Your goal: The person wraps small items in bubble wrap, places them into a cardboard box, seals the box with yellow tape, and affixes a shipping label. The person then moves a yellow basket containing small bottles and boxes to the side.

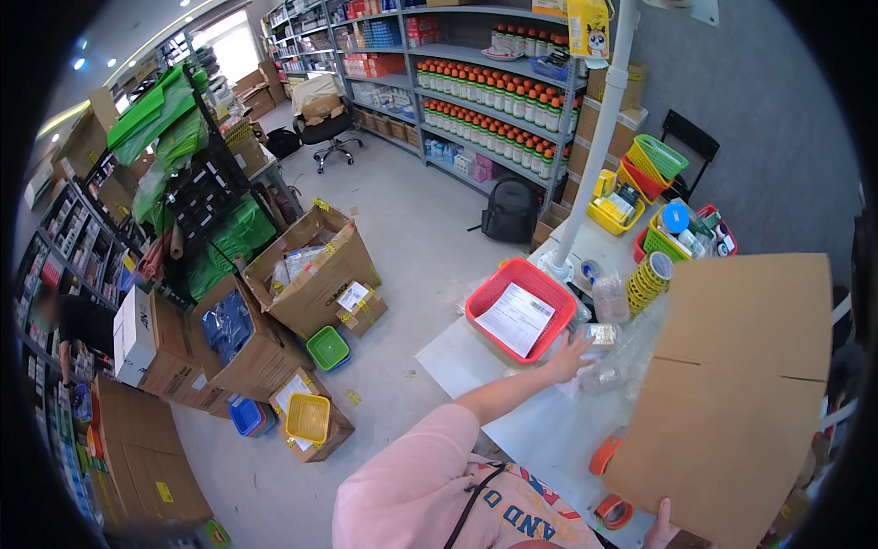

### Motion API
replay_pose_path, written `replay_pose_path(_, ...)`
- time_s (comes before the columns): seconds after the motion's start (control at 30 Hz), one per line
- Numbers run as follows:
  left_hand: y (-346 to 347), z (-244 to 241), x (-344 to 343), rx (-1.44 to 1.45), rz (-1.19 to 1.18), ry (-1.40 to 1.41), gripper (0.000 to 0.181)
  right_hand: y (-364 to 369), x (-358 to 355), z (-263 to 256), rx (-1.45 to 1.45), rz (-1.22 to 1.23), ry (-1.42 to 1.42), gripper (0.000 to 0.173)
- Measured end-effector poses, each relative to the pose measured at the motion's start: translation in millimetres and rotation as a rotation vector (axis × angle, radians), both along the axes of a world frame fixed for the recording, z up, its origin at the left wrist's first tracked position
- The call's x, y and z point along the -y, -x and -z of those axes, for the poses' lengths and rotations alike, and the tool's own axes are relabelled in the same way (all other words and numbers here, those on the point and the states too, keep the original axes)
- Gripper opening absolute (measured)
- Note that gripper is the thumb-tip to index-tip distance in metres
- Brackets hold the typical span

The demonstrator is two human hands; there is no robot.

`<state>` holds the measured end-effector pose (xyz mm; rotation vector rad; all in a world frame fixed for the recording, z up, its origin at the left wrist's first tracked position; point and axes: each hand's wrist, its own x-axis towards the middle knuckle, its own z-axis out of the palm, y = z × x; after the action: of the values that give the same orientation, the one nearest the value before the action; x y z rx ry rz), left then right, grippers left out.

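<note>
My left hand [568, 359] reaches over the white table with its fingers apart, beside the red plastic basket [473, 302]. A printed paper sheet [516, 320] lies in that basket. Just past the fingertips is a small box in clear wrap [603, 335]; whether they touch it I cannot tell. At the lower right, my right hand [661, 527] grips the near edge of a large brown cardboard piece [727, 391], thumb on its face and the other fingers mostly hidden. Two orange tape items, a tape dispenser [605, 454] and a tape roll [614, 512], lie beside the cardboard.
A white pole [595, 151] rises from the table [511, 412]. Yellow tape rolls [648, 281] and filled baskets [675, 237] stand farther back. Open cartons [322, 274] and a backpack [509, 209] are on the floor. Shelves [490, 92] hold orange-capped bottles. Another person [86, 319] is at far left.
</note>
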<state>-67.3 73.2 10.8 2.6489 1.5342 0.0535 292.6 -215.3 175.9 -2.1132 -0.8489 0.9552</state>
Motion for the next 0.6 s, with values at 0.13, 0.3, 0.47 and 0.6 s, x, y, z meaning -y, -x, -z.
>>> replay_pose_path(0.13, -4, -2, 17, -0.206, -0.061, 0.273, 0.051, 60, -3, -53, -0.174, -0.164, -0.100, 0.088)
replay_pose_path(0.3, -11, -17, 30, 1.078, -0.278, 0.220, 0.054, 74, 4, -61, -0.230, -0.268, -0.109, 0.085)
replay_pose_path(0.47, -8, -119, 62, 1.587, -0.332, -0.030, 0.063, 87, -3, -60, -0.267, -0.289, -0.104, 0.082)
replay_pose_path(0.6, -2, -144, 86, 1.472, -0.376, -0.131, 0.069, 94, -13, -58, -0.291, -0.343, -0.103, 0.080)
